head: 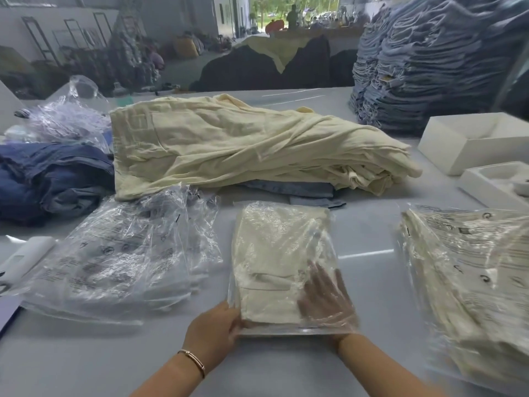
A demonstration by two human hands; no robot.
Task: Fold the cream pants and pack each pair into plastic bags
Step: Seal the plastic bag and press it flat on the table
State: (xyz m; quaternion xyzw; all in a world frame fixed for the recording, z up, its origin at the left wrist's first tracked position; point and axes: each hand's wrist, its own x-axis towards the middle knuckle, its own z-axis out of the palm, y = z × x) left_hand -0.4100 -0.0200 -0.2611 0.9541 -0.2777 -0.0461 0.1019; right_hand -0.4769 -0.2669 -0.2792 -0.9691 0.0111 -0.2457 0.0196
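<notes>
A folded pair of cream pants (274,247) lies inside a clear plastic bag (282,209) on the white table in front of me. My left hand (213,330) grips the bag's near left corner at its open end. My right hand (326,299) is inside the bag, fingers spread flat on the folded pants. A heap of unfolded cream pants (243,141) lies beyond it. A stack of bagged cream pants (469,276) sits at the right. Several empty plastic bags (123,253) lie at the left.
Dark blue garments (48,179) are piled at the far left, and a tall stack of light blue denim (435,61) stands at the back right. White boxes (469,138) sit at the right edge. A white object (25,259) lies at the left edge.
</notes>
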